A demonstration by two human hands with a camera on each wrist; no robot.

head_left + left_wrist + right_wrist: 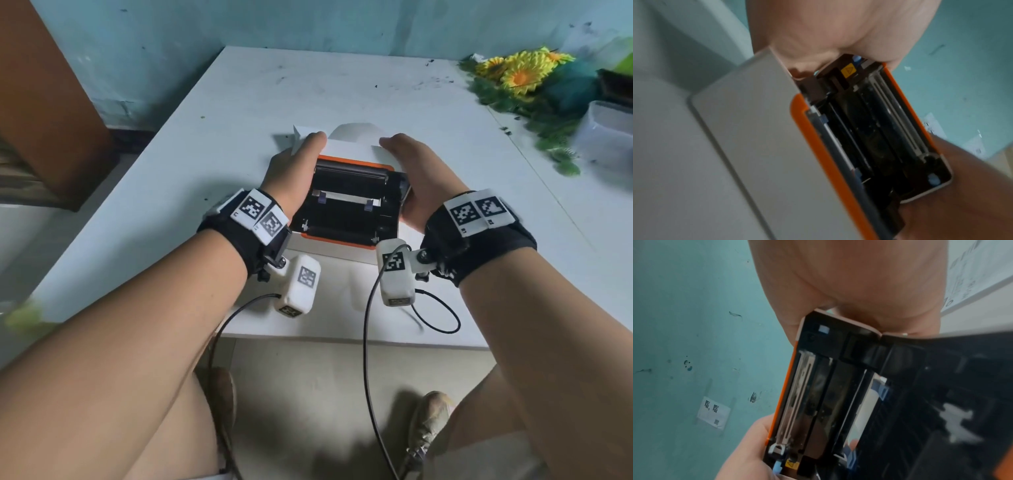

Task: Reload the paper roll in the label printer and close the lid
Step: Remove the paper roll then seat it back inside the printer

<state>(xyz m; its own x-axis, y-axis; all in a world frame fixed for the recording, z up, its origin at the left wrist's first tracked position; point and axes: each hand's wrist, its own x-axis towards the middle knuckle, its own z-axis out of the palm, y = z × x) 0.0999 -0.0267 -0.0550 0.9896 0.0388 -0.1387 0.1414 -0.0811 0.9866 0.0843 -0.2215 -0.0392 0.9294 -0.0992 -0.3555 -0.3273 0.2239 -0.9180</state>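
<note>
Label printer [346, 205] sits at centre frame on the white table [239, 102], its lid [349, 171] raised and paper [346, 200] showing inside. The left hand [291, 174] and right hand [414, 178] grip the lid's two ends. Judged best: lower both sides evenly, keeping the paper straight, then press until latched.

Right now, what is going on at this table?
A person stands at a white table with a label printer whose lid is open, showing the black inside and its orange rim. The left hand grips the lid's left side and the right hand grips its right side. A strip of white paper lies across the inside. The lid is not yet shut. Artificial sunflowers lie at the far right.
</note>
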